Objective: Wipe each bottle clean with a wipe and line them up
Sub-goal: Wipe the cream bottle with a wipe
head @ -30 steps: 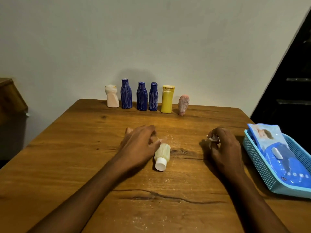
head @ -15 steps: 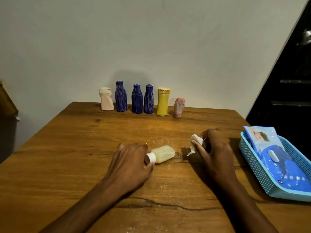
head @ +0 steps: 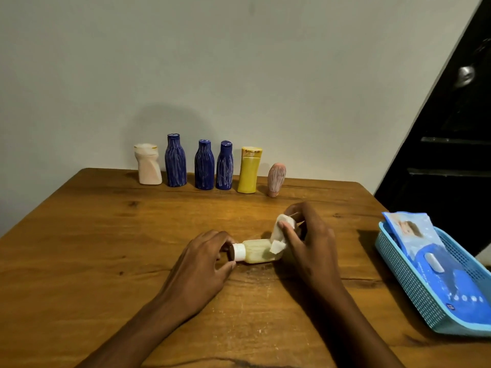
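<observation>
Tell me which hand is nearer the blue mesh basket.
Right. The right hand, pinching a white wipe, sits nearer the blue mesh basket; the left hand lies farther left, at the small pale bottle's cap.

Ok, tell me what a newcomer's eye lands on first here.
Mid-table, the left hand pinches the white cap of a small pale yellow plastic bottle lying on its side, while the right hand presses a crumpled white wipe to it. Behind, six bottles stand in a row at the far edge of the wooden table, three of them dark blue.
</observation>
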